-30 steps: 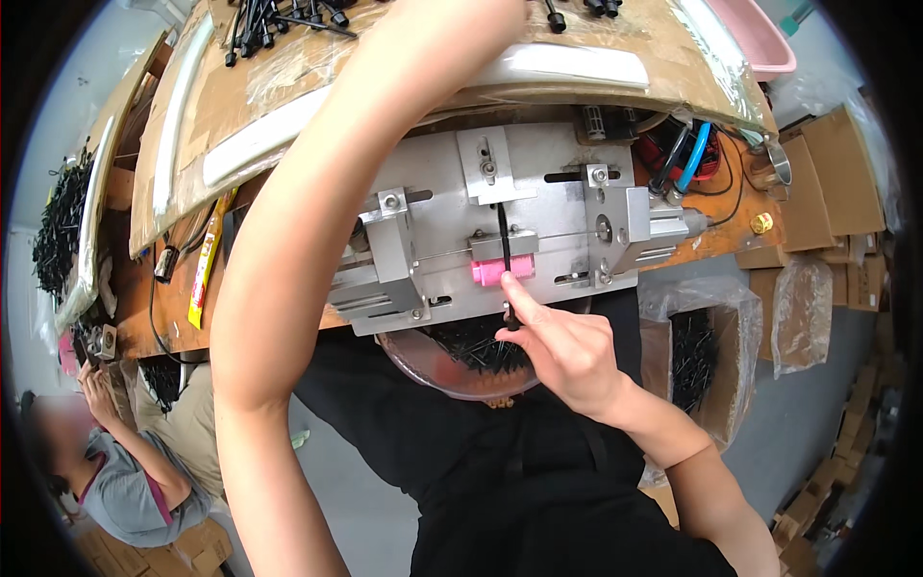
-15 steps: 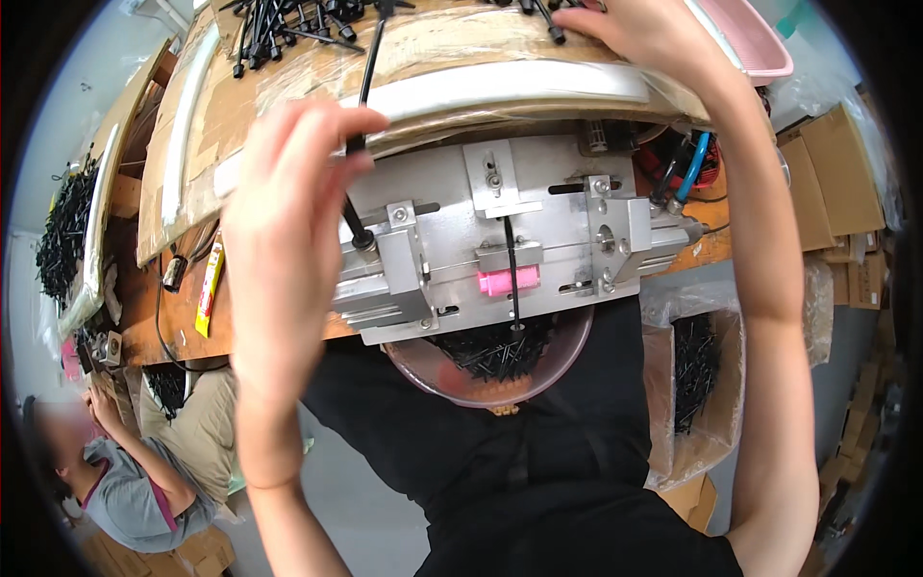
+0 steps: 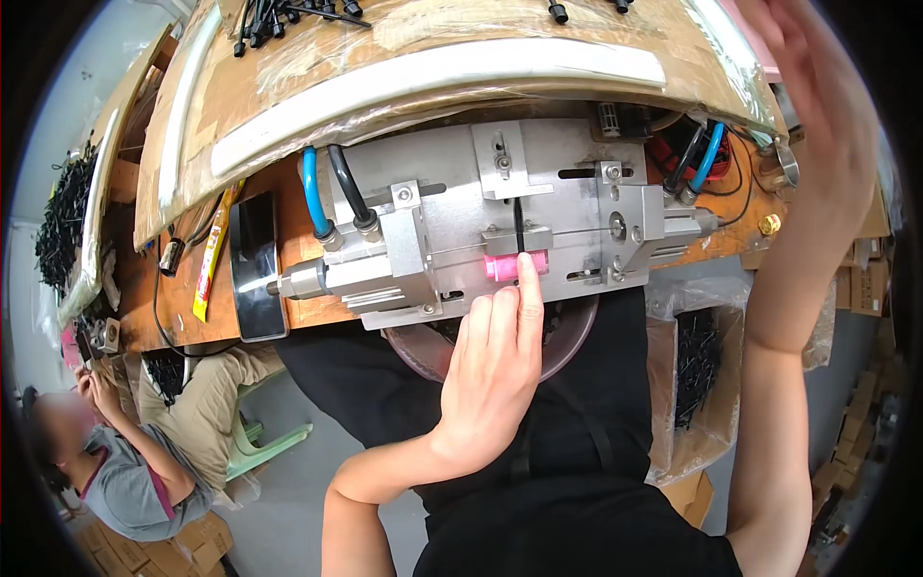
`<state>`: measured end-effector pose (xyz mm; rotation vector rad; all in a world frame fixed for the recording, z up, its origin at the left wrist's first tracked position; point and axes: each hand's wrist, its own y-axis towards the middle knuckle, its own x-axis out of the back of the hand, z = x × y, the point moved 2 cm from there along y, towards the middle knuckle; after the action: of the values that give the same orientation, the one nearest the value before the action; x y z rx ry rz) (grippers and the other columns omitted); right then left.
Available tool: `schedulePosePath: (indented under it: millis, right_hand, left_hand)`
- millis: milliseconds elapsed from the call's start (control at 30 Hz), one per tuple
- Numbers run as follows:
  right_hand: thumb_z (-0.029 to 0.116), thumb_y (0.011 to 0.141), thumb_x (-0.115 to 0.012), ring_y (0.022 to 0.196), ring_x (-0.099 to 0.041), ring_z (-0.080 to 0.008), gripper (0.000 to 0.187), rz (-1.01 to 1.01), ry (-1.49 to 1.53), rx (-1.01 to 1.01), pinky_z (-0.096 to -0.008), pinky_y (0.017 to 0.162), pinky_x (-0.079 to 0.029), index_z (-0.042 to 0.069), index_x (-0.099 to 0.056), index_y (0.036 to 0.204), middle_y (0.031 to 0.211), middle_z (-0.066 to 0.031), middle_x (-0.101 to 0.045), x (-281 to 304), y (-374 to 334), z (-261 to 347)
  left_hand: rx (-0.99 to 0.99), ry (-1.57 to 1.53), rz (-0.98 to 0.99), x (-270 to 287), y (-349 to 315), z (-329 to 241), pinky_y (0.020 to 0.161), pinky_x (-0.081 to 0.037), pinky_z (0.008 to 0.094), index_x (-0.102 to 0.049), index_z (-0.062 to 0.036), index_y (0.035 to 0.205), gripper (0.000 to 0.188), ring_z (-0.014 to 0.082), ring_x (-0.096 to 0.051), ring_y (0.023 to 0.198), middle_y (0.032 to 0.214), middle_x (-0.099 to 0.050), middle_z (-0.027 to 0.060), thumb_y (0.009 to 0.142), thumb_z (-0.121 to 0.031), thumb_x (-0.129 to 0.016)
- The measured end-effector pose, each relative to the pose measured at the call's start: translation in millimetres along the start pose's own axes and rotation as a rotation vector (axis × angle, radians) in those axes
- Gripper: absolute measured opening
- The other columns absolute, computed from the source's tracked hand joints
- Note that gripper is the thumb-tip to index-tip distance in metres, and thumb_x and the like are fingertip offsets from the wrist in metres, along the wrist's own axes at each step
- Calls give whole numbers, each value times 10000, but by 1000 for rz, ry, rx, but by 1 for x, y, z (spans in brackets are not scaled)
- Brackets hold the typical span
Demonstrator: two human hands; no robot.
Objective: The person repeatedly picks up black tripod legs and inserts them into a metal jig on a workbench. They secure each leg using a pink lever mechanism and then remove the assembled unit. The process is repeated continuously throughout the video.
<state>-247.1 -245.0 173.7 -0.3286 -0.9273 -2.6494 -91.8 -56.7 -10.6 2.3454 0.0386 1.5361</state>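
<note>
My left hand (image 3: 492, 361) reaches over the metal fixture (image 3: 567, 226) with its index finger stretched out and the other fingers loosely bent. That fingertip touches a thin black rod (image 3: 519, 223), which lies across a small metal block and a pink block (image 3: 501, 267) at the fixture's middle. Nothing shows gripped in this hand. My right hand (image 3: 817, 82) is raised at the far right, beside the cardboard-covered board (image 3: 423, 120). Motion smears its fingers, and whether they hold anything cannot be made out. A bowl (image 3: 577, 341) below the fixture is partly hidden by my left hand.
Black rods with thick ends (image 3: 274, 24) lie on the board. Blue hoses (image 3: 313, 192) and black ones join the fixture. A phone (image 3: 258, 269) and a yellow packet (image 3: 212, 255) lie left. A lined box of black pieces (image 3: 697, 370) stands right. Another person (image 3: 144, 471) sits far left.
My left hand has come down and right to the fixture's middle; the black rod it held no longer shows in it. My right hand has moved right, off the rods on the board.
</note>
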Motion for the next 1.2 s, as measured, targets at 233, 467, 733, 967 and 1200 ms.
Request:
schedulePosePath:
  millis: [233,467,733,967,1200]
  right_hand:
    - [-20,746,-766,632,-624,-135,487,66,-377,94,-250,569,-504,-52,-620,1209,855,-109,-692,-75,-162,-17]
    - [10,718,-778,559,-600,-161,642,182,-447,76,-292,521,-482,-76,-550,1312,685,-63,-604,-119,-211,-45]
    - [57,765,-760,621,-626,-181,645,249,-408,-16,-327,515,-490,0,-527,1363,760,-60,-609,-113,-197,-37]
    - [-33,819,-585,797,-683,-277,321,-123,-858,403,-381,658,-538,49,-661,1119,942,-122,-688,-21,-52,-51]
    - [50,831,-669,843,-644,-300,270,415,-822,455,-389,731,-511,87,-705,1095,911,-102,-637,-12,43,-109]
  left_hand:
    - [19,-19,53,21,4,6,821,-482,336,-365,102,1438,738,257,-528,886,1017,-526,120,751,51,-629]
    - [34,-116,-113,59,9,4,764,-482,355,-461,56,1407,764,272,-549,889,1061,-566,129,689,97,-718]
    - [-9,-132,-139,68,23,11,754,-481,357,-488,38,1394,755,272,-554,872,1025,-568,124,681,99,-729]
    - [-363,-36,-375,82,182,19,816,-472,380,-634,-3,1144,300,355,-592,951,1026,-601,194,850,-47,-674]
    - [-259,-23,-24,95,212,68,719,-504,359,-657,24,940,157,283,-628,747,804,-650,158,786,13,-687]
